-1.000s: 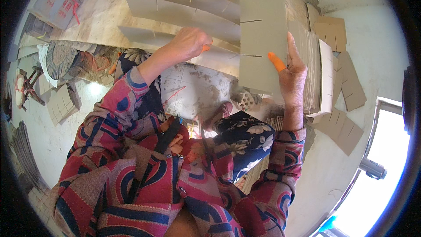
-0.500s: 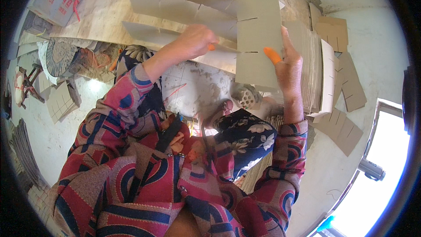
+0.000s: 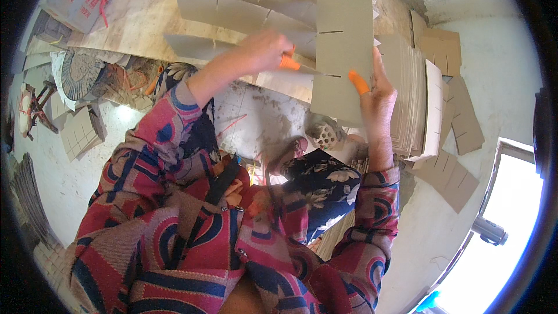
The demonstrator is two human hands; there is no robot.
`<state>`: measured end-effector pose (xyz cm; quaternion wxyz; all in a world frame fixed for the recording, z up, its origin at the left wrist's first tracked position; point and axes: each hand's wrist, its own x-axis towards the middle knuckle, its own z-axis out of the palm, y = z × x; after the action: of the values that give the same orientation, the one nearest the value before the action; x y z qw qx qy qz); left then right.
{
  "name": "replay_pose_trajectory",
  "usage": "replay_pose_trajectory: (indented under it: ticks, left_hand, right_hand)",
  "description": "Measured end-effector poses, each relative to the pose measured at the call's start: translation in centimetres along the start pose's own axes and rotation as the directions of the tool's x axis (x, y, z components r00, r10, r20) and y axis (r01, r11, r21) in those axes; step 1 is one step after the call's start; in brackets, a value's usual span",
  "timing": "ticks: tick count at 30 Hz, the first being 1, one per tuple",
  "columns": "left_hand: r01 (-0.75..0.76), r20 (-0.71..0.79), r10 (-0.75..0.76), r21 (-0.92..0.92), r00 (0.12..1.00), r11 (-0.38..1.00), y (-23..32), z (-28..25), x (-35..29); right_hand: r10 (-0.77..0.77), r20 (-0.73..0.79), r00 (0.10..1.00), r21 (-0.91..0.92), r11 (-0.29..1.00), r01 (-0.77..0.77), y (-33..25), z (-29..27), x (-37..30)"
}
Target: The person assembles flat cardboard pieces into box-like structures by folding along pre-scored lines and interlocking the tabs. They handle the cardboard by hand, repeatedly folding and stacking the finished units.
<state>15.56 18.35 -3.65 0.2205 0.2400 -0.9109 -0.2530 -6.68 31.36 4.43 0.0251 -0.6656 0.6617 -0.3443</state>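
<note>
Upright in my right hand (image 3: pixel 379 102) is a long grey cardboard strip (image 3: pixel 344 17) with short slits cut in from its left edge. The hand is closed on its right side, an orange-covered thumb lying across the front face. My left hand (image 3: pixel 266 51) is just left of the strip, and its orange-covered fingertips point toward the lowest slit. Motion blurs those fingers, so I cannot make out whether they pinch anything. Behind and above the left hand, several slit cardboard strips (image 3: pixel 224 9) stand on edge in rows.
The strips stand on a wooden board (image 3: pixel 136 20). Right of my right hand is a thick cardboard stack (image 3: pixel 407 102), with loose slit pieces (image 3: pixel 450 177) beyond it. A printed carton (image 3: pixel 74 1) sits at the far left. A small stool (image 3: pixel 36 110) stands on the floor.
Orange-covered fingers of my left hand now reach farther right, toward the lowest slit. The strip in my right hand has shifted slightly downward.
</note>
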Motion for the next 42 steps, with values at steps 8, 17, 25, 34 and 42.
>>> replay_pose_trajectory:
  ticks: [8, 17, 25, 34, 42]
  left_hand:
    - [-0.121, -0.218, 0.160, 0.181, 0.963, 0.976, -5.3, -1.4, 3.3]
    - [-0.023, -0.226, 0.067, 0.190, 0.972, 0.981, -4.2, -1.0, 3.4]
    - [0.015, -0.193, 0.010, 0.127, 0.981, 0.992, -4.1, -0.9, 4.3]
    - [0.030, -0.172, -0.004, 0.144, 0.985, 0.989, -6.1, -2.8, 7.3]
    - [-0.215, -0.273, 0.267, 0.207, 0.924, 0.954, -11.4, -0.3, 10.5]
  right_hand:
    - [0.042, 0.081, 0.996, -0.024, 0.999, -0.040, -0.1, -1.0, 1.3]
    - [0.031, 0.246, 0.969, -0.044, 0.999, -0.020, 1.1, 1.6, 0.1]
    - [-0.120, 0.237, 0.964, -0.014, 0.992, 0.127, 1.6, 3.0, 1.0]
    - [0.065, 0.279, 0.958, -0.198, 0.980, -0.009, -0.1, 4.9, -0.4]
    - [0.010, 0.353, 0.936, -0.391, 0.910, 0.137, -1.1, 4.7, 1.4]
